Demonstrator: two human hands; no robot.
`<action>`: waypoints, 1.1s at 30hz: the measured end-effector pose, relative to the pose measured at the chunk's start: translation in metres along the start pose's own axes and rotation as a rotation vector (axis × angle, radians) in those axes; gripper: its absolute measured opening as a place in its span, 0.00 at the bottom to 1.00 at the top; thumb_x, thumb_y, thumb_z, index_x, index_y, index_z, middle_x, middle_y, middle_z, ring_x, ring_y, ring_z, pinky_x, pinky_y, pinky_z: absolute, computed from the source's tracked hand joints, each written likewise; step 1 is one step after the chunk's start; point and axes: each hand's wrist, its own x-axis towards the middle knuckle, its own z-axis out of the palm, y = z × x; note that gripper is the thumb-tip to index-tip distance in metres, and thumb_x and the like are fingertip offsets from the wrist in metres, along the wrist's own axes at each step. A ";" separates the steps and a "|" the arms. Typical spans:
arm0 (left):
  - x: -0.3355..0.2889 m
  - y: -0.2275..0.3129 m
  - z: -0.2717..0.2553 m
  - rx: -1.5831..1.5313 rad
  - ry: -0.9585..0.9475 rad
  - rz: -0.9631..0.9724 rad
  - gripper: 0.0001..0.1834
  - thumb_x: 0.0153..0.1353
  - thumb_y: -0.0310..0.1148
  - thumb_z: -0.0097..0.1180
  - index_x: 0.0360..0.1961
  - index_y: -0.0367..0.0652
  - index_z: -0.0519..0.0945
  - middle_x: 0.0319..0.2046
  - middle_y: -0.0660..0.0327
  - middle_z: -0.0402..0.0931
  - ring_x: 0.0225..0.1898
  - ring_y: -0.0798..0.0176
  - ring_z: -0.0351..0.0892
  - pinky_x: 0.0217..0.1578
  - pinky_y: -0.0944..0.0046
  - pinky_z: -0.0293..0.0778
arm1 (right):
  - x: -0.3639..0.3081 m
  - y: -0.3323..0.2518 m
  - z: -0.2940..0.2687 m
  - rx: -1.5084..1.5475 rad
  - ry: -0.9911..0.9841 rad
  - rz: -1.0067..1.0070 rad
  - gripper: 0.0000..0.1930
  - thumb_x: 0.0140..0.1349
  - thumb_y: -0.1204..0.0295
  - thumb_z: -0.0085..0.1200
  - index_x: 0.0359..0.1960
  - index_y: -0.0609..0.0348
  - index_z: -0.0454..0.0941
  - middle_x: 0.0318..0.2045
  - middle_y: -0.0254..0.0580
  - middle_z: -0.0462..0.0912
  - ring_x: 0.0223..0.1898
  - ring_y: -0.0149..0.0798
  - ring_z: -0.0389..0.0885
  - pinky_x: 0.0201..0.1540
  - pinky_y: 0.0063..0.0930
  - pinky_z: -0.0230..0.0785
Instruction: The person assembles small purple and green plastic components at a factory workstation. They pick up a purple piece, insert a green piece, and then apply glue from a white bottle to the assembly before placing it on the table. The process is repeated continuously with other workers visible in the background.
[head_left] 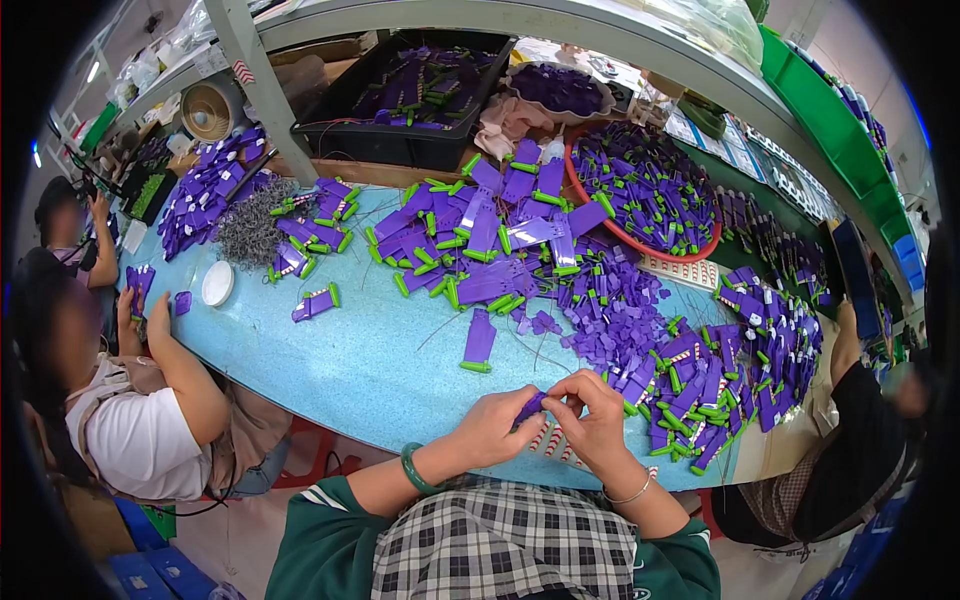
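Both hands at the near edge of the blue table (380, 365), working 1 small purple piece (533, 407) held up between them, just above the surface and in front of the checked apron (500, 545). Left hand (497, 425): thumb and fingers closed on the piece, covering much of it. Right hand (592, 420): thumb and index pinched together at its right edge, looks like gripping it too; exact contact too small to tell, and the far side is hidden. To do this well, I'd say let the left pinch act as the steady clamp and the right fingertips do the fine work, with light, even pressure, since the piece looks thin and probably creases if squeezed. Low over the table seems the right height: a slip lands close by. Watch the striped strips (555, 440) lying right under the fingers; a dropped piece could tangle there. Elbows in, too: the heap of purple parts with green ends (700, 390) sits near the right hand, and a wide swing might drag it. 1 loose purple-and-green part (479, 342) lies apart, beyond the left hand, clear of the grip.
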 end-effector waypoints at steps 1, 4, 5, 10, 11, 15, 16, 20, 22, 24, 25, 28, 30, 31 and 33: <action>0.000 -0.001 0.001 0.021 0.003 0.004 0.12 0.62 0.37 0.51 0.38 0.38 0.72 0.27 0.45 0.76 0.31 0.40 0.76 0.31 0.47 0.69 | 0.000 -0.001 0.001 0.008 0.006 0.018 0.05 0.53 0.77 0.63 0.28 0.62 0.78 0.26 0.36 0.78 0.23 0.28 0.74 0.25 0.21 0.66; -0.003 -0.011 0.009 0.155 -0.007 0.049 0.11 0.63 0.34 0.49 0.41 0.38 0.75 0.27 0.50 0.78 0.29 0.48 0.80 0.31 0.55 0.72 | -0.002 0.006 -0.001 0.098 -0.071 0.057 0.05 0.53 0.77 0.62 0.27 0.63 0.78 0.25 0.36 0.76 0.23 0.27 0.73 0.24 0.21 0.64; -0.004 -0.013 0.012 0.211 -0.014 0.070 0.12 0.63 0.32 0.49 0.43 0.38 0.77 0.26 0.52 0.79 0.29 0.53 0.81 0.30 0.59 0.73 | -0.003 0.009 -0.002 0.139 -0.113 0.067 0.06 0.53 0.77 0.62 0.27 0.64 0.77 0.24 0.36 0.76 0.23 0.27 0.73 0.24 0.20 0.63; -0.002 0.001 0.010 -0.056 -0.132 -0.107 0.12 0.66 0.34 0.48 0.42 0.38 0.78 0.25 0.56 0.81 0.26 0.62 0.82 0.29 0.64 0.75 | -0.007 0.005 -0.005 0.170 -0.112 0.146 0.05 0.54 0.77 0.61 0.27 0.64 0.77 0.23 0.36 0.75 0.23 0.27 0.72 0.24 0.21 0.63; -0.002 0.004 0.009 -0.099 -0.148 -0.138 0.12 0.66 0.35 0.48 0.41 0.37 0.78 0.25 0.57 0.81 0.26 0.64 0.82 0.29 0.65 0.75 | -0.008 0.003 -0.005 0.178 -0.106 0.172 0.05 0.54 0.77 0.61 0.27 0.64 0.77 0.23 0.36 0.75 0.23 0.27 0.72 0.24 0.22 0.63; 0.004 0.000 0.020 -0.234 -0.170 -0.129 0.13 0.67 0.36 0.48 0.43 0.38 0.76 0.26 0.57 0.81 0.25 0.65 0.79 0.29 0.65 0.73 | -0.006 0.006 -0.019 0.071 -0.136 0.151 0.04 0.54 0.77 0.61 0.27 0.64 0.78 0.23 0.37 0.76 0.23 0.28 0.74 0.26 0.23 0.65; 0.007 0.002 0.017 -0.118 -0.135 -0.050 0.14 0.66 0.38 0.50 0.44 0.39 0.75 0.27 0.57 0.80 0.25 0.63 0.79 0.29 0.63 0.73 | -0.004 0.012 -0.033 0.052 -0.149 0.154 0.04 0.54 0.76 0.61 0.28 0.64 0.78 0.23 0.38 0.77 0.23 0.30 0.75 0.27 0.24 0.67; 0.029 0.007 -0.031 0.541 0.134 -0.134 0.23 0.58 0.48 0.58 0.44 0.41 0.69 0.34 0.52 0.78 0.32 0.44 0.80 0.35 0.50 0.75 | 0.014 0.041 -0.127 -0.102 -0.156 0.239 0.05 0.54 0.75 0.61 0.29 0.62 0.80 0.25 0.40 0.79 0.26 0.33 0.77 0.30 0.29 0.69; 0.039 -0.004 -0.047 0.820 0.239 -0.231 0.25 0.55 0.47 0.62 0.44 0.41 0.69 0.35 0.52 0.78 0.32 0.45 0.80 0.33 0.51 0.75 | 0.015 0.043 -0.151 -0.444 -0.096 0.223 0.06 0.52 0.73 0.62 0.30 0.60 0.80 0.28 0.40 0.79 0.28 0.37 0.78 0.31 0.31 0.71; 0.042 -0.015 -0.057 0.927 0.236 -0.348 0.26 0.52 0.43 0.65 0.46 0.41 0.69 0.36 0.51 0.78 0.32 0.46 0.81 0.32 0.51 0.75 | 0.015 0.034 -0.158 -1.005 0.027 0.092 0.08 0.51 0.71 0.64 0.31 0.58 0.81 0.30 0.40 0.78 0.32 0.40 0.79 0.31 0.33 0.72; 0.042 -0.019 -0.055 0.904 0.235 -0.323 0.28 0.52 0.41 0.66 0.48 0.40 0.68 0.35 0.50 0.78 0.33 0.46 0.80 0.33 0.51 0.75 | 0.013 0.034 -0.150 -0.948 0.014 0.046 0.09 0.50 0.70 0.64 0.31 0.57 0.80 0.31 0.39 0.78 0.34 0.42 0.79 0.32 0.34 0.73; 0.037 -0.029 -0.049 0.831 0.257 -0.235 0.31 0.51 0.37 0.66 0.53 0.38 0.66 0.34 0.49 0.78 0.35 0.44 0.80 0.36 0.52 0.75 | -0.004 0.029 -0.088 -0.748 -0.085 -0.081 0.11 0.48 0.68 0.65 0.33 0.54 0.80 0.32 0.38 0.76 0.38 0.43 0.78 0.32 0.34 0.73; 0.033 -0.033 -0.048 0.783 0.312 -0.160 0.32 0.51 0.33 0.65 0.55 0.37 0.64 0.32 0.48 0.77 0.36 0.44 0.80 0.36 0.51 0.75 | -0.017 0.018 -0.039 -0.626 -0.191 -0.124 0.13 0.46 0.67 0.65 0.33 0.54 0.80 0.31 0.37 0.76 0.37 0.41 0.77 0.33 0.34 0.72; 0.032 -0.033 -0.048 0.715 0.290 -0.162 0.31 0.52 0.32 0.64 0.55 0.37 0.64 0.33 0.48 0.77 0.36 0.44 0.79 0.36 0.52 0.75 | -0.022 0.013 -0.021 -0.591 -0.222 -0.128 0.13 0.46 0.67 0.66 0.33 0.54 0.80 0.31 0.36 0.76 0.36 0.41 0.76 0.33 0.34 0.72; 0.027 -0.033 -0.049 0.591 0.253 -0.174 0.29 0.53 0.29 0.62 0.55 0.37 0.65 0.34 0.48 0.76 0.36 0.44 0.79 0.36 0.53 0.75 | -0.027 0.017 0.004 -0.593 -0.265 -0.092 0.13 0.45 0.67 0.66 0.33 0.54 0.80 0.30 0.36 0.75 0.35 0.40 0.76 0.33 0.34 0.72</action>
